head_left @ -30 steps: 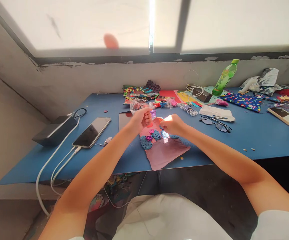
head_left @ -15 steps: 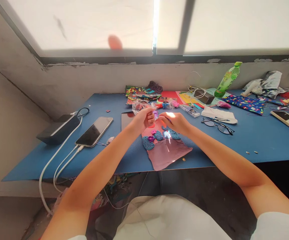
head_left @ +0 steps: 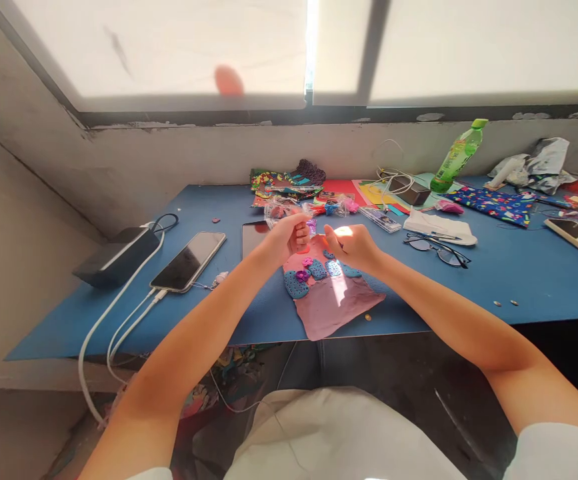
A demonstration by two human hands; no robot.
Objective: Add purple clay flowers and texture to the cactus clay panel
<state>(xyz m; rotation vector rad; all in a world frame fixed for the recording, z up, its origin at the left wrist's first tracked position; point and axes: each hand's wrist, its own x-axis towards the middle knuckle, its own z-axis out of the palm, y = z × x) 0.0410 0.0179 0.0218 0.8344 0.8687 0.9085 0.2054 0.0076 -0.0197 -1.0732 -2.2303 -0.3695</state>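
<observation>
A flat sheet that looks like pink clay (head_left: 336, 310) lies at the desk's near edge. Blue pieces full of small holes (head_left: 296, 283) and a purple flower shape (head_left: 303, 275) sit on its upper half. Over the sheet's far end, my left hand (head_left: 293, 233) is closed, fingers curled in. My right hand (head_left: 353, 247) is closed just to its right, thumb pressed towards the fingers, with a small gap between the hands. Whatever either hand pinches is too small or hidden to make out.
On the left are a charging phone (head_left: 189, 262) and a black box (head_left: 119, 255) with white cables. Glasses (head_left: 437, 250), a white cloth (head_left: 439, 228) and a tilted green bottle (head_left: 459, 157) stand or lie on the right. Small plastic packets (head_left: 336, 205) lie beyond my hands.
My right hand has drawn slightly right, away from my left, and its fingers are curled in more. My left hand has stayed nearly in place. The sheet lies as before.
</observation>
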